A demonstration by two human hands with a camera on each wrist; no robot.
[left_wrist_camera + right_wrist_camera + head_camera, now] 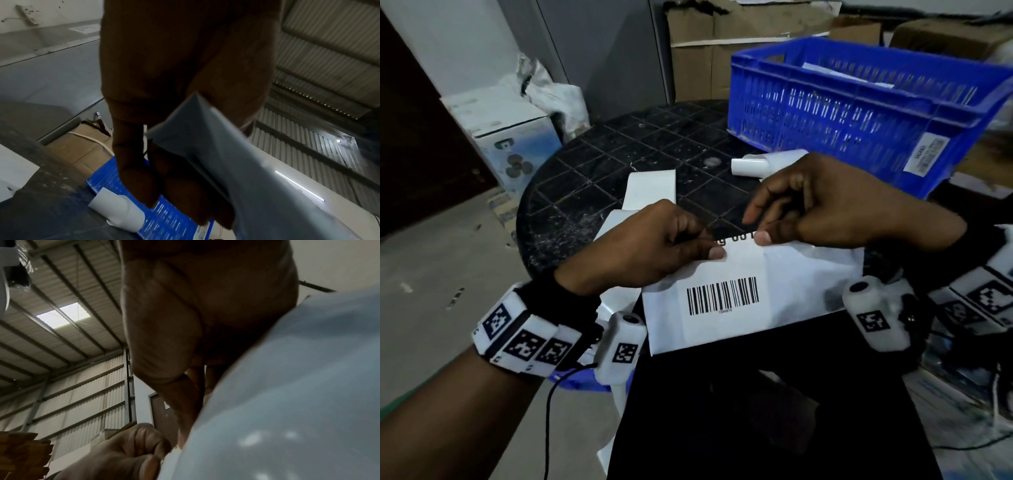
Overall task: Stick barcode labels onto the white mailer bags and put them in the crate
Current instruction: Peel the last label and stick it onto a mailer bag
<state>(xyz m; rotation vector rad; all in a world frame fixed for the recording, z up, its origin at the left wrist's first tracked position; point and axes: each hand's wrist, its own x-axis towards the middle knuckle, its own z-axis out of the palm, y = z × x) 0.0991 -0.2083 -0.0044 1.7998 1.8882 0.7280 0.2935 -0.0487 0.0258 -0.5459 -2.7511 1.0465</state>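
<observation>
On the barcode label (726, 298) stuck to the white mailer bag (808, 277) I am holding, a black barcode stands above a tiny row of digits that looks like 12349678, though it is too small to be sure. Along the label's top edge, bold black letters are half hidden between my thumbs; I make out only "g 001". The sticker (927, 153) on the blue crate (859, 113) is too blurred to read.

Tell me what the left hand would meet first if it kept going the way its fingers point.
Likely the right hand: the left hand points across the mailer bag toward it, thumbs nearly facing. Depth is unclear, though.
</observation>
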